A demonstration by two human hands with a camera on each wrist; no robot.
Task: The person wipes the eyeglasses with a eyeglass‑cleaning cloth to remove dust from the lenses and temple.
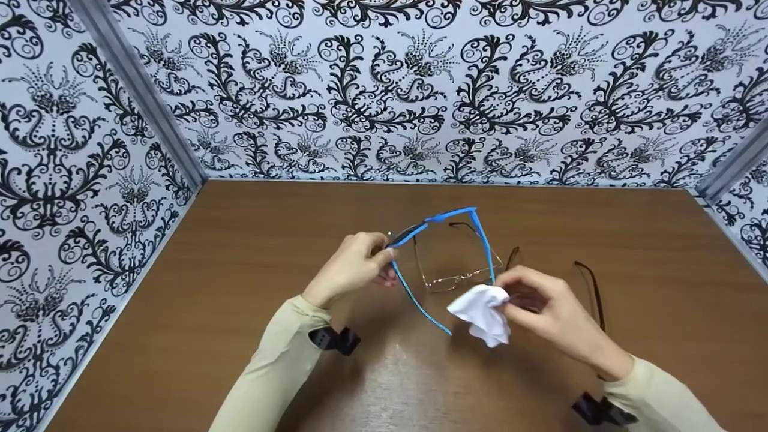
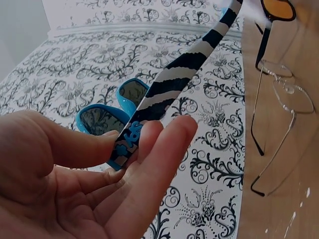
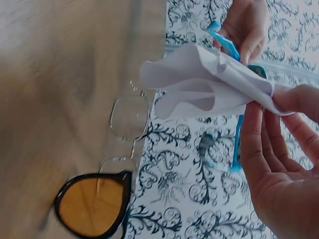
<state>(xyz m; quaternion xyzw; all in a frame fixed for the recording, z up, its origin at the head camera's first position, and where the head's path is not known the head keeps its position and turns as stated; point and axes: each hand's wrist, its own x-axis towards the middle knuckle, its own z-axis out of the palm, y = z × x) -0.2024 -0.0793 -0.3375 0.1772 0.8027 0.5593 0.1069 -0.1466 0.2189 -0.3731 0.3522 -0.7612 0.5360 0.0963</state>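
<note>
My left hand (image 1: 357, 264) pinches a pair of blue-framed sunglasses (image 1: 451, 214) by one hinge corner, holding them above the table with both arms unfolded. In the left wrist view the pinched temple arm (image 2: 172, 79) shows dark and pale stripes, and the dark lenses (image 2: 102, 121) sit behind it. Between thumb and fingers, my right hand (image 1: 558, 312) holds a crumpled white cloth (image 1: 483, 315). The cloth is at the tip of the other temple arm (image 1: 485, 249); whether it wraps that tip is hidden.
Thin metal-rimmed eyeglasses (image 2: 291, 110) lie on the brown wooden table (image 1: 240, 288) beneath the sunglasses. Beside them are dark-framed glasses with orange lenses (image 3: 92, 205), mostly hidden by my right hand in the head view. Black-and-white patterned walls (image 1: 384, 90) enclose the table's back and sides.
</note>
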